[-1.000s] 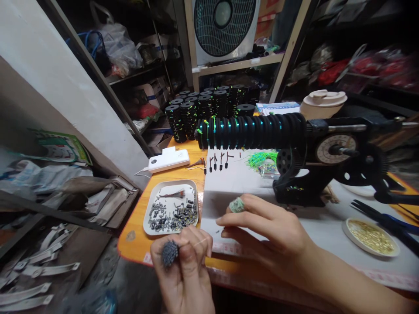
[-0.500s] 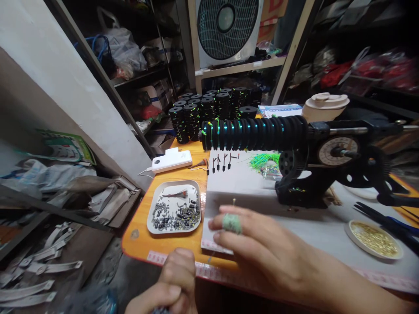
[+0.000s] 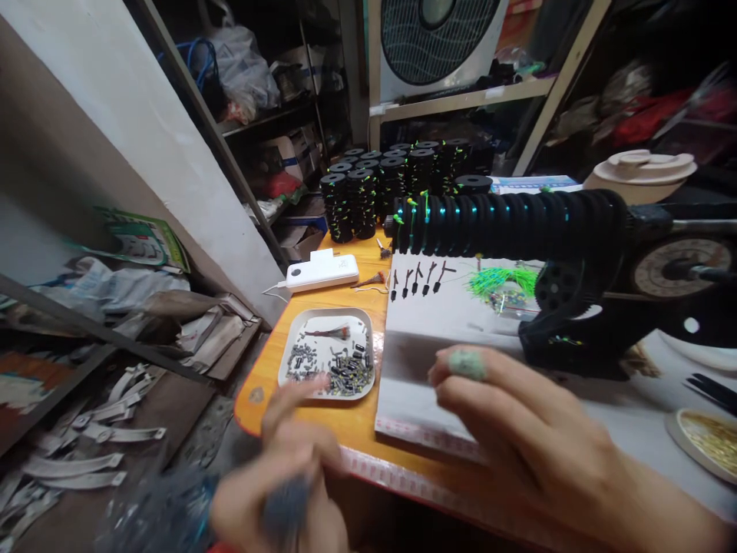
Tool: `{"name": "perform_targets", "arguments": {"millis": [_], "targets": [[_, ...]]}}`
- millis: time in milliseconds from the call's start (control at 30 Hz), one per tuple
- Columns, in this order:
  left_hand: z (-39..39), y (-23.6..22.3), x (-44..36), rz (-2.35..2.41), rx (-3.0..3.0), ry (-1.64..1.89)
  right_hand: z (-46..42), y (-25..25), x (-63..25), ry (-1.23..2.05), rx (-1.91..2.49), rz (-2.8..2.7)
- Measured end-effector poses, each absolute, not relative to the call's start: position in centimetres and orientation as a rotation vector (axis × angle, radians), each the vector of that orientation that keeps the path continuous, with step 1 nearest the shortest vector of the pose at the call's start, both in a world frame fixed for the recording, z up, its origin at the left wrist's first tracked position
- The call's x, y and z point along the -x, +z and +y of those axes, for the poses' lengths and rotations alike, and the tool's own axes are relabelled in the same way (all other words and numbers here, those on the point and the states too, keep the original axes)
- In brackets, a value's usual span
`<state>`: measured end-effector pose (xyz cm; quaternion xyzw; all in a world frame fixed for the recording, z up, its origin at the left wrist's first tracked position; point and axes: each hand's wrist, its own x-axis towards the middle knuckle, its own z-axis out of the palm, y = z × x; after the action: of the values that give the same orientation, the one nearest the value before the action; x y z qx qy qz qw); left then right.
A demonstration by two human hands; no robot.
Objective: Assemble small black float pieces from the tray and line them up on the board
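"Curled fingers on our left hand (image 3: 282, 472) hold what?"

"We have a dark bundle (image 3: 286, 507) in there, blurred, in front of the table's (image 3: 268, 384) near edge."

"And our right hand (image 3: 530, 422)?"

"Bent over the white board (image 3: 403, 392), fingers close together, green tape (image 3: 467, 364) around one. We can't tell whether it pinches anything."

"What else do we see?"

"Small dark pieces (image 3: 352, 372) in the white tray (image 3: 355, 322) beyond our left hand, a black machine (image 3: 570, 338) beyond our right, and black rolls (image 3: 391, 180) standing at the back."
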<state>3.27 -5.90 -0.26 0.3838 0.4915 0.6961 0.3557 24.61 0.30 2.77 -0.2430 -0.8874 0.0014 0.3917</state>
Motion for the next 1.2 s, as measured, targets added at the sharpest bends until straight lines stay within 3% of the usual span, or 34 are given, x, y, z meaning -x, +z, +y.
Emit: {"name": "perform_targets", "arguments": {"millis": [67, 133, 233, 467, 800, 967, 1200], "targets": [[-3.3, 0.3, -1.6, 1.355, -1.398, 1.73, 0.0, 2.9, -24.3, 0.091, 0.619, -2.277], [-0.6, 1.1, -0.1, 1.559, -1.854, 1.203, -0.2, 3.0, -23.8, 0.184, 0.677, -2.253], [2.8, 1.9, 0.9, 1.546, -2.048, 0.842, -0.1, 3.0, -23.6, 0.293, 0.748, -2.225], [6.9, 1.7, -0.2, 1.366, -2.258, 0.479, -0.3, 2.9, -23.8, 0.372, 0.776, -2.206], [3.6, 3.2, -1.1, 1.429, -1.98, 0.815, -0.6, 3.4, -23.8, 0.419, 0.749, -2.134], [-1.0, 1.1, -3.5, 1.087, -1.049, 1.304, -0.9, 4.0, -23.8, 0.582, 0.765, -2.084], [-3.5, -0.2, -6.5, 0.775, -0.432, 1.291, -1.3, 4.6, -23.9, 0.66, 0.749, -2.084]]}}
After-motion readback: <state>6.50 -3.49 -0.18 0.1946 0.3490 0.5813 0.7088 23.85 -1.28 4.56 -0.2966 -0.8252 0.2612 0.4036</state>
